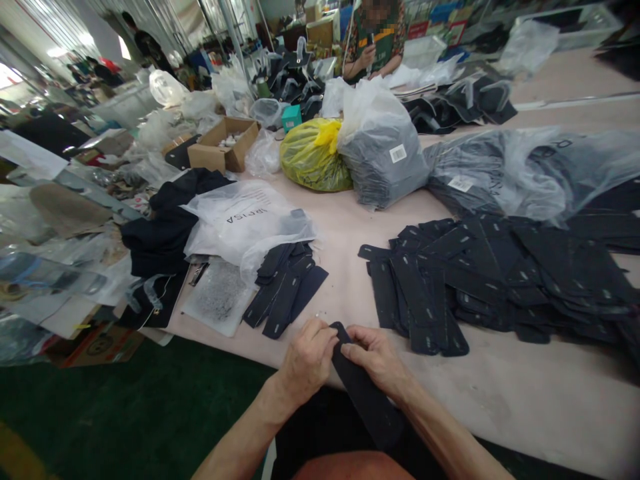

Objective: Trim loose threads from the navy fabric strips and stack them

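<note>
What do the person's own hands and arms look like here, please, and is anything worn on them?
The left hand and right hand are bare, without gloves, and no ring can be made out on the visible fingers. The left forearm and right forearm show no sleeve, watch, bracelet or cable; fine markings are too small to tell.

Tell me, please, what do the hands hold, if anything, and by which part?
A dark strip: the left hand and the right hand hold it near its far end, from opposite edges.
</note>
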The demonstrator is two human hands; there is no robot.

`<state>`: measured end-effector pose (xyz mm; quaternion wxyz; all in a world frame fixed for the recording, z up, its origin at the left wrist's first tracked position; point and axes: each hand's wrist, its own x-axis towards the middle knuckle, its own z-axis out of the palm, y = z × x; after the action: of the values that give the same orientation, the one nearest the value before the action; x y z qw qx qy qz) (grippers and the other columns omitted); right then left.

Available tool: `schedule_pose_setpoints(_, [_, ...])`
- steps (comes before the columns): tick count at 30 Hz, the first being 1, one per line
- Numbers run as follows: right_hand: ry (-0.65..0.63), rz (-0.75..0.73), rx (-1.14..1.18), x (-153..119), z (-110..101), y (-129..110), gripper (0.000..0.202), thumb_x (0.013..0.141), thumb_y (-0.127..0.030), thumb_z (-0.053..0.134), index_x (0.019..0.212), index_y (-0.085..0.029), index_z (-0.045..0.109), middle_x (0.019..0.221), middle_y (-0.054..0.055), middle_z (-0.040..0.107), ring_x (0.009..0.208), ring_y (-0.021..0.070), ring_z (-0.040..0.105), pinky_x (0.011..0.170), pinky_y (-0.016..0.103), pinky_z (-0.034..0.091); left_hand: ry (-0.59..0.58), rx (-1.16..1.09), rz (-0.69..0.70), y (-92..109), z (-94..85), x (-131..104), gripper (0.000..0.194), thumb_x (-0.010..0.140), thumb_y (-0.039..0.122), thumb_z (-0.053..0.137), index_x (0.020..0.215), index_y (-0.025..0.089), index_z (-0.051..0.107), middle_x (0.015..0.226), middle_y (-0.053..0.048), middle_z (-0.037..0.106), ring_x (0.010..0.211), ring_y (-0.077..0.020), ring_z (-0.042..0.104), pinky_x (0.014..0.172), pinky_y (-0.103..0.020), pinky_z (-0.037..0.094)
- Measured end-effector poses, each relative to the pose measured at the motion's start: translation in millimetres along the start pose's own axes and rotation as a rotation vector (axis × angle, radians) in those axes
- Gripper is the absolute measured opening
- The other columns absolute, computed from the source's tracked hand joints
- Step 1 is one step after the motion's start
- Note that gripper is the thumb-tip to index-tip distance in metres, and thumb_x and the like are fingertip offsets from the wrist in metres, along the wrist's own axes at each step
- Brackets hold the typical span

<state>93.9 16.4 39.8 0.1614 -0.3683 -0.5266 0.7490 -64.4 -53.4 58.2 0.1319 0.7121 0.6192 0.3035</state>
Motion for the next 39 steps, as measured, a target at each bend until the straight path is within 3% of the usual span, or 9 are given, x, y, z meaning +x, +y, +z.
schedule_pose_setpoints(6, [0.007, -0.089, -0.219, -1.2, -0.4, -3.9, 0.018, 0.080, -0.029, 0.055, 0.066, -0.018, 0.051, 0.060, -0.006, 0.036, 0.058, 0.0104, 0.034, 0.053, 0.024, 0.026, -0.078, 0.028, 0.003, -4.5, 3.5, -2.6, 0.018, 0.090, 0.009, 0.042, 0.085, 0.015, 0.059, 0.083, -0.007, 0.055, 0.080, -0.0182, 0.054, 0.072, -0.031, 0.048])
schedule_pose_setpoints(12, [0.003, -0.069, -0.118, -0.4, 0.0, -2.6, 0.018, 0.078, -0.031, 0.057, 0.066, -0.018, 0.052, 0.059, -0.006, 0.040, 0.056, 0.0100, 0.036, 0.052, 0.023, 0.028, 0.135, 0.014, -0.104, 1.1, 22.0, 0.3, 0.017, 0.085, 0.009, 0.043, 0.075, 0.017, 0.054, 0.073, -0.005, 0.054, 0.072, -0.0177, 0.053, 0.065, -0.029, 0.044])
schedule_pose_setpoints(16, [0.008, 0.120, 0.066, -2.1, -0.2, 1.1, 0.018, 0.072, -0.035, 0.062, 0.072, -0.018, 0.058, 0.056, -0.006, 0.050, 0.049, 0.0093, 0.041, 0.047, 0.022, 0.031, 0.269, -0.070, -0.404, -16.8, 18.0, 3.1, 0.015, 0.084, 0.018, 0.046, 0.073, 0.019, 0.056, 0.071, -0.003, 0.057, 0.070, -0.0167, 0.056, 0.066, -0.028, 0.044])
schedule_pose_setpoints(20, [0.074, 0.163, 0.068, -8.1, -27.8, 1.1, 0.025, 0.071, -0.041, 0.065, 0.079, -0.017, 0.063, 0.060, -0.002, 0.061, 0.049, 0.0123, 0.052, 0.048, 0.024, 0.039, 0.432, -0.285, -0.906, -70.2, -10.6, -17.7, 0.018, 0.080, 0.031, 0.052, 0.087, 0.017, 0.061, 0.070, -0.003, 0.063, 0.061, -0.0162, 0.060, 0.056, -0.026, 0.045])
schedule_pose_setpoints(23, [0.311, 0.034, -0.159, -11.3, -75.7, -7.8, 0.043, 0.072, -0.046, 0.064, 0.104, -0.018, 0.065, 0.081, 0.005, 0.071, 0.071, 0.0224, 0.066, 0.064, 0.033, 0.052, 0.471, -0.434, -1.030, -104.0, -36.5, -56.2, 0.031, 0.072, 0.031, 0.055, 0.100, 0.016, 0.061, 0.079, -0.005, 0.068, 0.063, -0.0163, 0.063, 0.053, -0.024, 0.045])
schedule_pose_setpoints(27, [0.904, -0.081, -0.886, -9.5, -137.6, -25.1, 0.056, 0.076, -0.045, 0.056, 0.123, -0.015, 0.061, 0.109, 0.019, 0.067, 0.100, 0.0379, 0.063, 0.086, 0.054, 0.047, 0.487, -0.327, -1.113, -118.6, -59.6, -114.3, 0.016, 0.065, 0.024, 0.050, 0.069, 0.016, 0.064, 0.079, -0.005, 0.070, 0.071, -0.0173, 0.063, 0.060, -0.025, 0.046])
schedule_pose_setpoints(29, [1.056, -0.157, -1.098, -4.6, -147.3, -30.1, 0.059, 0.080, -0.046, 0.050, 0.128, -0.012, 0.057, 0.120, 0.024, 0.060, 0.114, 0.0430, 0.055, 0.091, 0.057, 0.044, 0.525, -0.388, -1.180, -118.8, -63.3, -136.4, 0.017, 0.064, 0.026, 0.049, 0.063, 0.016, 0.062, 0.067, -0.003, 0.066, 0.062, -0.0159, 0.060, 0.055, -0.024, 0.043])
schedule_pose_setpoints(33, [0.858, -0.353, -1.010, 17.0, -111.4, -24.1, 0.052, 0.084, -0.047, 0.047, 0.122, -0.013, 0.058, 0.110, 0.020, 0.064, 0.106, 0.0360, 0.059, 0.093, 0.049, 0.047, 0.613, -0.573, -1.392, -115.0, -59.6, -160.7, 0.027, 0.070, 0.041, 0.056, 0.064, 0.015, 0.059, 0.046, 0.004, 0.049, 0.040, -0.0105, 0.045, 0.041, -0.022, 0.032])
schedule_pose_setpoints(39, [0.305, -0.439, -0.774, 45.5, 9.0, 8.0, 0.034, 0.086, -0.037, 0.050, 0.113, -0.018, 0.059, 0.107, 0.012, 0.066, 0.096, 0.0263, 0.064, 0.089, 0.042, 0.050, 0.889, -0.791, -1.418, -104.5, -54.1, -167.0, 0.033, 0.070, 0.042, 0.071, 0.084, 0.014, 0.059, 0.047, 0.008, 0.049, 0.032, -0.0043, 0.033, 0.034, -0.017, 0.021])
